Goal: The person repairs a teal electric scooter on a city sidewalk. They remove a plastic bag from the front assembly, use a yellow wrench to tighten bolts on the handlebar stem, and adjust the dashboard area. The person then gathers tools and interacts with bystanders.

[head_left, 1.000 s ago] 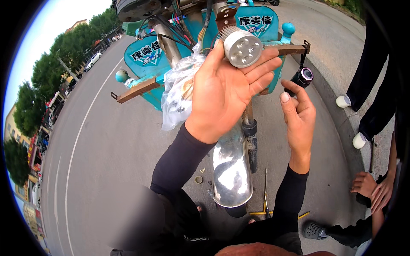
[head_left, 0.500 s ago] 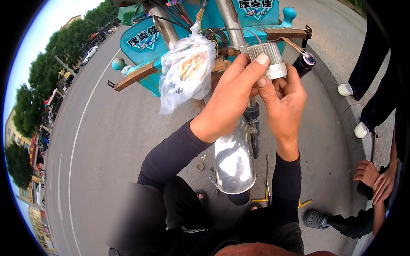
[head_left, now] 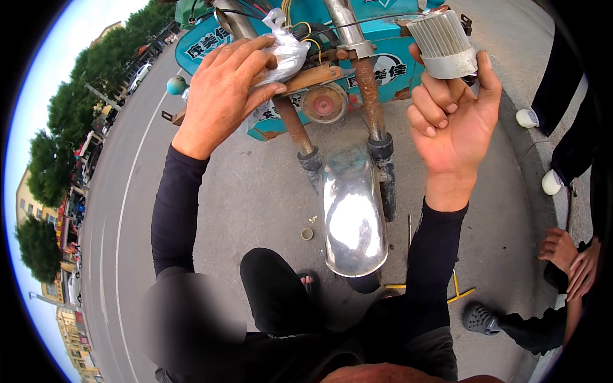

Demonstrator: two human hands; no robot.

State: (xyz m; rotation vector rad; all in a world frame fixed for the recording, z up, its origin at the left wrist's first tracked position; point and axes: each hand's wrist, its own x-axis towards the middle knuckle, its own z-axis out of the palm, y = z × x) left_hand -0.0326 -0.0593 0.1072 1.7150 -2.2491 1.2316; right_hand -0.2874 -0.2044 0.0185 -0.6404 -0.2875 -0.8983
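Note:
My right hand (head_left: 450, 118) holds up a silver finned metal housing (head_left: 444, 41), a ribbed cylinder with a pale smooth rim, between thumb and bent fingers. A dark wire runs toward it from the left. On the other side, my left hand (head_left: 227, 89) closes over a clear plastic bag (head_left: 288, 54) in front of the vehicle's left fork tube; the fingers cover much of it. Behind both hands is the turquoise front of a vehicle (head_left: 383, 67), with loose wires (head_left: 313, 39) at its top and a round reddish disc (head_left: 324, 104) between rusty fork legs.
Below the fork sits a shiny metal mudguard (head_left: 353, 217). A tape-like ring (head_left: 307, 234) and yellow-handled tools (head_left: 461, 295) lie on the asphalt. At the right, a person's hands (head_left: 575, 258) rest near the kerb (head_left: 520, 137), and another person's dark-trousered legs (head_left: 565, 83) stand there.
My hands have moved apart. The left has let go of the finned housing and reached left onto the plastic bag; the right has carried the housing up and right.

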